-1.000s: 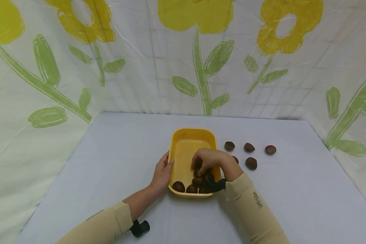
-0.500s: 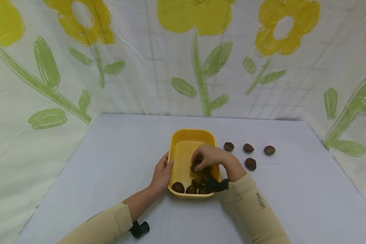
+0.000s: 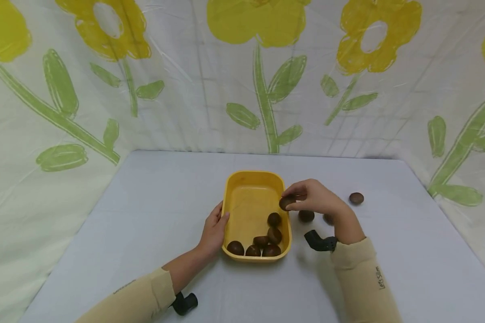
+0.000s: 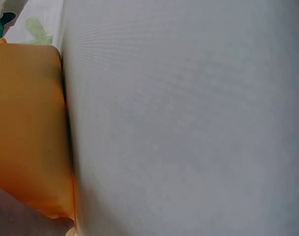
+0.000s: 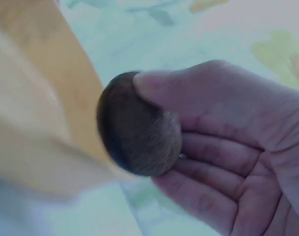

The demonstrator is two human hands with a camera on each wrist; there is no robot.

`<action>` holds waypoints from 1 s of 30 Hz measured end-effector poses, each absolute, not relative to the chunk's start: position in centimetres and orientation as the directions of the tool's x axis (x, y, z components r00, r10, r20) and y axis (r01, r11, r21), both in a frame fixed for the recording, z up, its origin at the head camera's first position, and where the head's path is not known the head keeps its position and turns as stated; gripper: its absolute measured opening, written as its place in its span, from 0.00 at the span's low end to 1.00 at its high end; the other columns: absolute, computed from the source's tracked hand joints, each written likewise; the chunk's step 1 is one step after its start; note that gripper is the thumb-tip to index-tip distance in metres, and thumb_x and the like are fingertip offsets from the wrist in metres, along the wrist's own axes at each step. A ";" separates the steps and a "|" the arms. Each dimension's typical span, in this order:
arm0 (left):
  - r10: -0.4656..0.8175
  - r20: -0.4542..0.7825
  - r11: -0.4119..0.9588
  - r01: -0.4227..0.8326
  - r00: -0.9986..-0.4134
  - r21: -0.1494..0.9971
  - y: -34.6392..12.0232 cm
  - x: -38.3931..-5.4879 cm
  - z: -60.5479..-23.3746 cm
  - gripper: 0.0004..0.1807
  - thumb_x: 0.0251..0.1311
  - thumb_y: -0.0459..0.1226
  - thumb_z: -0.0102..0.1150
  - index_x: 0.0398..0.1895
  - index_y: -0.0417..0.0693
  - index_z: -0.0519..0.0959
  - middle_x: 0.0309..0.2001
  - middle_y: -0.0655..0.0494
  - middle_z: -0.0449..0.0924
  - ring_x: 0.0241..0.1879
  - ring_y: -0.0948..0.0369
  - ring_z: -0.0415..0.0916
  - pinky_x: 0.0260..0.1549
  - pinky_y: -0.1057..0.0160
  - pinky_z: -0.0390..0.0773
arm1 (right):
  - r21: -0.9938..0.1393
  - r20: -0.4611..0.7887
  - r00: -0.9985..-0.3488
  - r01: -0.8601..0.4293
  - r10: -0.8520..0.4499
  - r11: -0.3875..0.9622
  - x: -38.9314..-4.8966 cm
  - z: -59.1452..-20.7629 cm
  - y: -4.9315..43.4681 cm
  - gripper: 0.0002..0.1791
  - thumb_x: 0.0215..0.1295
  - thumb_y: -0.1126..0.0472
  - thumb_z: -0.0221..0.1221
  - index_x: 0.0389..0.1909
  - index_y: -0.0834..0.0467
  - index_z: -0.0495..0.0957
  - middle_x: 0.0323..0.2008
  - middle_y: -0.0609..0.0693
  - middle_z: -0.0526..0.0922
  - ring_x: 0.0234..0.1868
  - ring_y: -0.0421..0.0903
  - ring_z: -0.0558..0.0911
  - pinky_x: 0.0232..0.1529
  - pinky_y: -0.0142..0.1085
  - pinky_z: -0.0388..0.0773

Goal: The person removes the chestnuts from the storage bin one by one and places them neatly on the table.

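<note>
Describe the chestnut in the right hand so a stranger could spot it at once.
Find the yellow tray on the pale table and go to its right side, where the right hand is. That hand pinches a dark brown chestnut. The other chestnuts lie in the tray or on the table, so this is the only one held.

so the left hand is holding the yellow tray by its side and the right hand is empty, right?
Not quite: the right hand isn't empty. It pinches a brown nut, as the right wrist view shows. The left hand does hold the yellow tray by its side.
</note>
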State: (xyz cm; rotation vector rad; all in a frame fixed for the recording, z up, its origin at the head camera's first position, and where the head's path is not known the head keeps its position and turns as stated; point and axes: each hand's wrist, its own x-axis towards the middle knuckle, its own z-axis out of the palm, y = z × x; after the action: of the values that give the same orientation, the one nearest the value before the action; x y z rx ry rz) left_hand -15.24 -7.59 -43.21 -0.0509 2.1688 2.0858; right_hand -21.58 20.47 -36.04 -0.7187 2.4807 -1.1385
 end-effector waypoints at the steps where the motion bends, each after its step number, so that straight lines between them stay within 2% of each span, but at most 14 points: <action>1: 0.068 -0.117 0.043 -0.114 -0.991 0.993 -7.6 -15.2 -43.2 0.27 0.72 0.34 0.36 0.71 0.40 0.50 0.71 0.44 0.53 0.69 0.49 0.56 0.67 0.48 0.57 | -0.777 -0.070 -0.838 -0.295 -0.542 0.556 -21.5 -36.0 21.1 0.19 0.53 0.55 0.67 0.46 0.57 0.81 0.45 0.52 0.84 0.48 0.47 0.82 0.51 0.41 0.79; 6: 0.071 -0.118 0.042 -0.115 -0.990 0.992 -7.6 -15.2 -43.3 0.27 0.72 0.34 0.36 0.72 0.40 0.50 0.72 0.45 0.52 0.69 0.49 0.55 0.67 0.48 0.57 | -0.788 -0.029 -0.896 -0.252 -0.443 0.562 -20.5 -35.9 24.3 0.20 0.54 0.54 0.66 0.48 0.56 0.80 0.48 0.55 0.82 0.50 0.48 0.82 0.48 0.35 0.80; 8: 0.066 -0.125 0.041 -0.122 -0.990 0.992 -7.6 -15.3 -43.4 0.27 0.72 0.35 0.36 0.72 0.40 0.50 0.72 0.45 0.53 0.69 0.49 0.56 0.67 0.48 0.57 | -0.798 -0.023 -0.916 -0.224 -0.400 0.560 -20.0 -35.8 25.5 0.21 0.54 0.53 0.66 0.49 0.57 0.80 0.50 0.56 0.82 0.49 0.44 0.82 0.46 0.33 0.80; 10: 0.060 -0.126 0.044 -0.124 -0.990 0.991 -7.6 -15.4 -43.4 0.27 0.72 0.35 0.36 0.71 0.40 0.51 0.71 0.46 0.54 0.69 0.50 0.56 0.66 0.48 0.58 | -0.801 -0.011 -0.935 -0.203 -0.355 0.562 -19.6 -35.9 26.6 0.22 0.54 0.53 0.66 0.49 0.57 0.79 0.50 0.55 0.81 0.47 0.36 0.82 0.44 0.28 0.79; 13: 0.050 -0.135 0.042 -0.133 -0.990 0.990 -7.5 -15.4 -43.5 0.27 0.72 0.35 0.37 0.71 0.41 0.51 0.71 0.47 0.54 0.68 0.51 0.57 0.66 0.49 0.59 | -0.806 0.037 -0.953 -0.206 -0.300 0.555 -18.9 -36.3 28.3 0.22 0.55 0.54 0.65 0.50 0.59 0.78 0.48 0.47 0.82 0.45 0.26 0.79 0.44 0.23 0.78; 18: 0.049 -0.138 0.042 -0.136 -0.989 0.990 -7.5 -15.4 -43.5 0.27 0.72 0.35 0.37 0.71 0.41 0.51 0.71 0.46 0.54 0.68 0.50 0.58 0.66 0.48 0.59 | -0.860 0.107 -0.973 -0.195 -0.207 0.471 -17.9 -37.6 31.0 0.22 0.57 0.60 0.64 0.52 0.66 0.76 0.42 0.30 0.81 0.44 0.25 0.80 0.44 0.20 0.77; 24: 0.052 -0.140 0.031 -0.138 -0.989 0.990 -7.5 -15.3 -43.5 0.27 0.72 0.35 0.37 0.72 0.42 0.51 0.71 0.46 0.56 0.67 0.50 0.60 0.65 0.49 0.61 | -0.883 0.111 -0.993 -0.110 -0.024 0.456 -16.9 -39.9 33.3 0.22 0.57 0.59 0.64 0.52 0.63 0.77 0.38 0.24 0.80 0.42 0.21 0.78 0.41 0.15 0.74; 30: 0.056 -0.122 0.045 -0.120 -0.991 0.992 -7.5 -15.4 -43.6 0.26 0.72 0.35 0.37 0.71 0.40 0.51 0.71 0.45 0.56 0.67 0.49 0.60 0.65 0.48 0.61 | -0.928 0.069 -0.991 -0.022 0.113 0.373 -16.4 -42.5 35.0 0.18 0.55 0.61 0.66 0.48 0.57 0.80 0.36 0.22 0.78 0.39 0.18 0.77 0.38 0.13 0.73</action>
State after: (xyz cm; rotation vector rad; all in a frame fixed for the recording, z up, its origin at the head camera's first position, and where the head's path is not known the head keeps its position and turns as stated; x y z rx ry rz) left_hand -15.37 -7.55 -43.62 -0.0666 2.1745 2.0860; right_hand -16.42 35.00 -42.52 0.0896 2.7003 -1.8284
